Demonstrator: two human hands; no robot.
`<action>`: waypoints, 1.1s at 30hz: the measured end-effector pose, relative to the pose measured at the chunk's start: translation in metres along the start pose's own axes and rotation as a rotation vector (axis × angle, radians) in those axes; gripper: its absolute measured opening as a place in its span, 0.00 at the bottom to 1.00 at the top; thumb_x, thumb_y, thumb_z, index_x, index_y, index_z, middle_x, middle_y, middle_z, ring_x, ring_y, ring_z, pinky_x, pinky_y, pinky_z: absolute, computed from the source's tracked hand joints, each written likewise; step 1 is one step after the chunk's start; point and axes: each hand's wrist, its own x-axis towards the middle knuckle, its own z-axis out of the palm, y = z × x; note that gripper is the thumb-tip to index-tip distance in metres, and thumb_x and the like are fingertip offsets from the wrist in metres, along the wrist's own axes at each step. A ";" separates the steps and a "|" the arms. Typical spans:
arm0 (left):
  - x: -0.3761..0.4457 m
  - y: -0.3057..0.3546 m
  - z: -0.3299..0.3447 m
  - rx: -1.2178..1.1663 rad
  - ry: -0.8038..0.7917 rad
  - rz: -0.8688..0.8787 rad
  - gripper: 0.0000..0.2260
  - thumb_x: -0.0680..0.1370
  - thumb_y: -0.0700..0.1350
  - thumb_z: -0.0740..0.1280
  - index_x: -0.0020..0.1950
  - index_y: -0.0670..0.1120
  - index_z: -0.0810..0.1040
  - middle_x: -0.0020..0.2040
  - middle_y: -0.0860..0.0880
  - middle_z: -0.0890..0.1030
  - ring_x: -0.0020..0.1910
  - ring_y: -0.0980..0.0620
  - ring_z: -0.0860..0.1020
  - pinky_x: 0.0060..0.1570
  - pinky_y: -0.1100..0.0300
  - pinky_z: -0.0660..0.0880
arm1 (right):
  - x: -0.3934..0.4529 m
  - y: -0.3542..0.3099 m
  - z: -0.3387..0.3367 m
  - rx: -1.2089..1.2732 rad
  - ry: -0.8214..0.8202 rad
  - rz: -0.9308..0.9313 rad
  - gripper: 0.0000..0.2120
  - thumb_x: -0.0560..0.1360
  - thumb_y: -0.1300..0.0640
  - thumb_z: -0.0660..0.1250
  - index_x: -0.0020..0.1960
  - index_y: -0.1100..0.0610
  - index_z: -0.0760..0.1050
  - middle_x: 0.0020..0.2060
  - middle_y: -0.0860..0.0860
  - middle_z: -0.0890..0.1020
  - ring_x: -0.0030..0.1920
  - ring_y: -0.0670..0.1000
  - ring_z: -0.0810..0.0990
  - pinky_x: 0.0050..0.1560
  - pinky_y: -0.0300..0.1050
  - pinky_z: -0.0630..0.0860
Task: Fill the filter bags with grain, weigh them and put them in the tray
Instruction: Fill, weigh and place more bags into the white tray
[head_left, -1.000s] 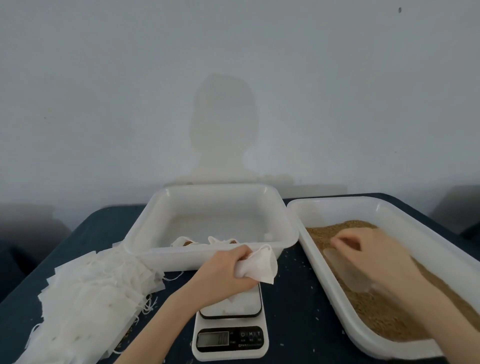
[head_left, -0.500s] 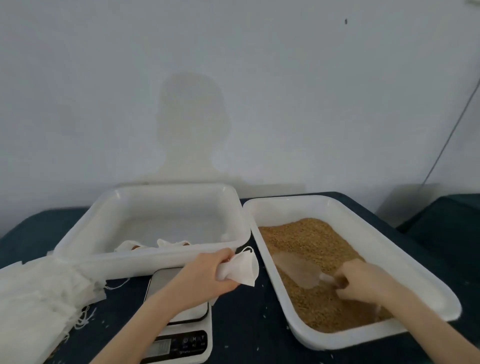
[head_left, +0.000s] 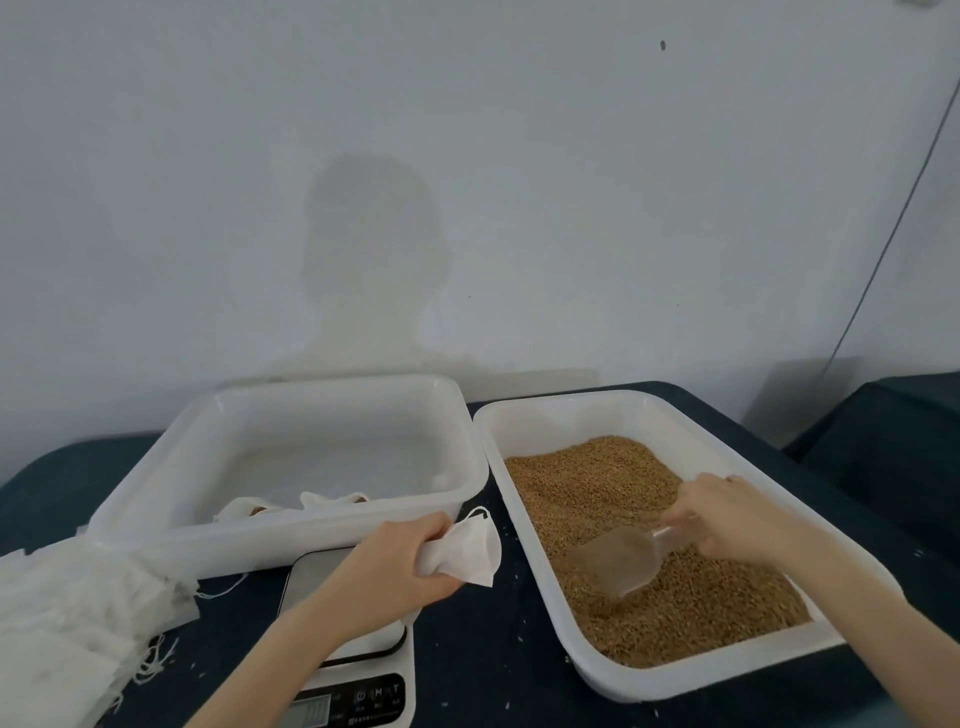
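Left hand (head_left: 395, 564), curled tight round a white filter bag (head_left: 467, 551), bag sticking out to the right of the fingers. Right under that hand, a kitchen scale (head_left: 353, 675) with a dark top and a little screen near the bottom edge. Just past the left hand, a white tray (head_left: 156, 519) with two filled bags (head_left: 291, 506) lying against its near wall. To the left of the left hand, a big messy heap of empty bags (head_left: 67, 623) with thin strings hanging off.

Right hand (head_left: 737, 519), fingers curled round the handle of a clear plastic scoop (head_left: 623, 558). Scoop bowl pointing toward the left hand, tipped down and dug into the grain (head_left: 587, 483). Brown grain all under and around the right hand, filling a second white tub (head_left: 675, 675). Tub just to the right of the left hand, close beside the tray, maybe touching it, hard to tell.

Dark blue surface (head_left: 478, 649) under everything, with a few loose grains scattered between the hands. Pale wall (head_left: 467, 156) behind, with a soft shadow on it and a thin cable (head_left: 893, 228) running down far to the right.
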 end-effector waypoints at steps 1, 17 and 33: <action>0.000 0.001 0.001 0.003 -0.005 0.005 0.08 0.70 0.56 0.68 0.40 0.54 0.72 0.36 0.54 0.77 0.32 0.59 0.70 0.35 0.64 0.68 | 0.000 -0.002 0.002 0.094 -0.044 0.003 0.17 0.72 0.61 0.68 0.45 0.36 0.76 0.39 0.39 0.75 0.43 0.39 0.75 0.39 0.33 0.69; -0.002 0.001 0.001 -0.064 -0.023 -0.046 0.08 0.70 0.54 0.69 0.38 0.56 0.71 0.32 0.59 0.74 0.32 0.60 0.70 0.35 0.66 0.67 | -0.003 0.033 0.015 0.805 -0.082 0.049 0.15 0.71 0.67 0.67 0.43 0.48 0.85 0.34 0.47 0.82 0.36 0.47 0.74 0.39 0.39 0.71; -0.005 0.002 -0.001 -0.139 -0.026 -0.096 0.11 0.70 0.54 0.72 0.47 0.51 0.75 0.40 0.54 0.78 0.36 0.60 0.73 0.38 0.65 0.70 | -0.016 -0.030 -0.037 0.802 -0.118 -0.206 0.19 0.63 0.56 0.65 0.48 0.37 0.82 0.42 0.47 0.83 0.37 0.43 0.76 0.41 0.37 0.72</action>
